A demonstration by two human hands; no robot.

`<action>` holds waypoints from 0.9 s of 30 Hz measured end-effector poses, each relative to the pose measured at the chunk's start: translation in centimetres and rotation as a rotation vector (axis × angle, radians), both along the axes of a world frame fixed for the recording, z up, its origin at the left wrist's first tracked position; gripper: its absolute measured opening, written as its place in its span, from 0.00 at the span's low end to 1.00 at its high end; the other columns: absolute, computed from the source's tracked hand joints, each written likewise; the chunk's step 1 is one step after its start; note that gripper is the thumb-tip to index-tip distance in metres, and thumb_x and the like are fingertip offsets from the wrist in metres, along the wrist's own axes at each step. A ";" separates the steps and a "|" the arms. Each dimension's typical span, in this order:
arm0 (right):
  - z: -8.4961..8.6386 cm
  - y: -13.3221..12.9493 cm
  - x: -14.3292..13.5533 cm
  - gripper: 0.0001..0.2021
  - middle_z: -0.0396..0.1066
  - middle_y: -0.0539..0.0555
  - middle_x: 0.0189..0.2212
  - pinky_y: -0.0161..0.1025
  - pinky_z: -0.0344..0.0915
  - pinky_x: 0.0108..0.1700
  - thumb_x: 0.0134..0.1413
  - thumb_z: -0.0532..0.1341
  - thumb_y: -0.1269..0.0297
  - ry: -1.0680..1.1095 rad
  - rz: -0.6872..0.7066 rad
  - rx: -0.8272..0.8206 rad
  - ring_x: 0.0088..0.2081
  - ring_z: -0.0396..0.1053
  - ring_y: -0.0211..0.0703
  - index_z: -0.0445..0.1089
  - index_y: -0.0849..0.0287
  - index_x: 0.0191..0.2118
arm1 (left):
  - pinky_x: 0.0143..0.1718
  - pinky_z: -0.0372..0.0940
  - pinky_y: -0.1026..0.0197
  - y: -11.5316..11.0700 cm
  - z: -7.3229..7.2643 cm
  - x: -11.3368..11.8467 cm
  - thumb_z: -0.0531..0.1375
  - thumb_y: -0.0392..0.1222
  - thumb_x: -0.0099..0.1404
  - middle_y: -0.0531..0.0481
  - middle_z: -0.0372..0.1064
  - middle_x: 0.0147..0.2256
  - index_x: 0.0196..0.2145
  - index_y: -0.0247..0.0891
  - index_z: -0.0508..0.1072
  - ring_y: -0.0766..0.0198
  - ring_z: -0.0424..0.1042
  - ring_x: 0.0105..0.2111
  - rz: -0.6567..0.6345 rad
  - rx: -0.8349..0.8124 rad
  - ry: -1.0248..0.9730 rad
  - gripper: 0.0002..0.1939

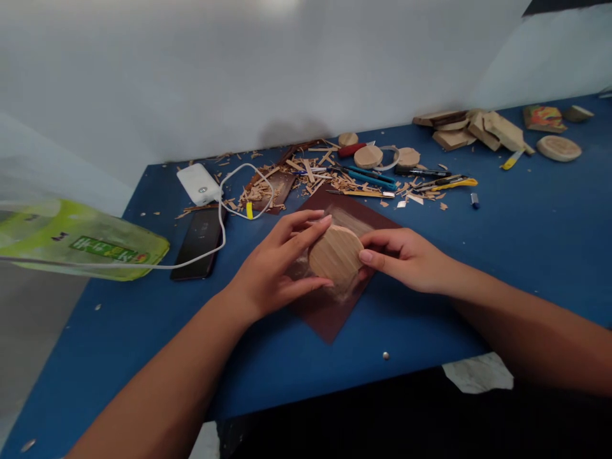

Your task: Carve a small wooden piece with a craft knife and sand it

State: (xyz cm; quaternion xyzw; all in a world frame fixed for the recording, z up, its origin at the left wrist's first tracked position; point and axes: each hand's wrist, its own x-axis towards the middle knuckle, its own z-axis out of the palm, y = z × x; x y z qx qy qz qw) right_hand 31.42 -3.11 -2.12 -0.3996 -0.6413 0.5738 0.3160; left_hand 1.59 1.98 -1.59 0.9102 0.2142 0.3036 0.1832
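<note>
Between both hands is a round wooden disc [336, 256], its grained flat face turned up toward me. My left hand [287, 261] curves around the disc's left side, fingers on the upper rim and thumb at the lower edge. My right hand [399, 258] pinches the right edge between thumb and fingers. Beneath the disc lies a dark reddish-brown sheet of sandpaper [329, 322], with pale dust smeared over its middle. My palms hide part of the sheet.
Wood shavings [310, 175], a blue utility knife [368, 177] and small wooden discs [368, 156] lie behind the sandpaper. Wood offcuts [502, 129] sit at the back right. At left are a phone [198, 245], a white power bank [197, 183] with a cable, and a green plastic bag [95, 239].
</note>
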 end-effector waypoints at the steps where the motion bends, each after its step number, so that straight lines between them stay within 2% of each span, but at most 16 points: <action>1: 0.0 0.0 0.0 0.16 0.83 0.53 0.38 0.42 0.79 0.45 0.70 0.66 0.47 -0.002 0.001 0.000 0.39 0.83 0.46 0.79 0.56 0.49 | 0.69 0.70 0.40 0.0 0.0 0.0 0.76 0.52 0.62 0.36 0.61 0.70 0.77 0.52 0.56 0.44 0.66 0.69 0.002 -0.001 0.001 0.53; 4: 0.0 0.0 0.0 0.16 0.83 0.53 0.38 0.43 0.79 0.46 0.70 0.67 0.48 0.004 0.002 -0.004 0.39 0.83 0.46 0.79 0.56 0.49 | 0.69 0.70 0.40 0.0 0.2 0.0 0.76 0.52 0.62 0.36 0.61 0.70 0.77 0.53 0.56 0.44 0.67 0.69 0.004 0.001 0.007 0.53; 13: 0.0 0.0 0.0 0.16 0.83 0.54 0.39 0.43 0.79 0.46 0.69 0.68 0.49 0.014 0.002 -0.012 0.40 0.83 0.47 0.78 0.57 0.48 | 0.71 0.67 0.47 -0.2 0.2 -0.2 0.75 0.51 0.64 0.37 0.62 0.70 0.77 0.47 0.56 0.50 0.67 0.68 0.004 0.012 0.041 0.51; 27: -0.6 0.1 0.0 0.21 0.83 0.57 0.48 0.44 0.80 0.48 0.71 0.67 0.50 0.064 0.014 -0.002 0.43 0.83 0.47 0.76 0.54 0.62 | 0.69 0.69 0.47 -0.1 0.2 -0.3 0.73 0.48 0.66 0.38 0.62 0.70 0.78 0.51 0.54 0.50 0.68 0.67 -0.007 0.016 0.068 0.50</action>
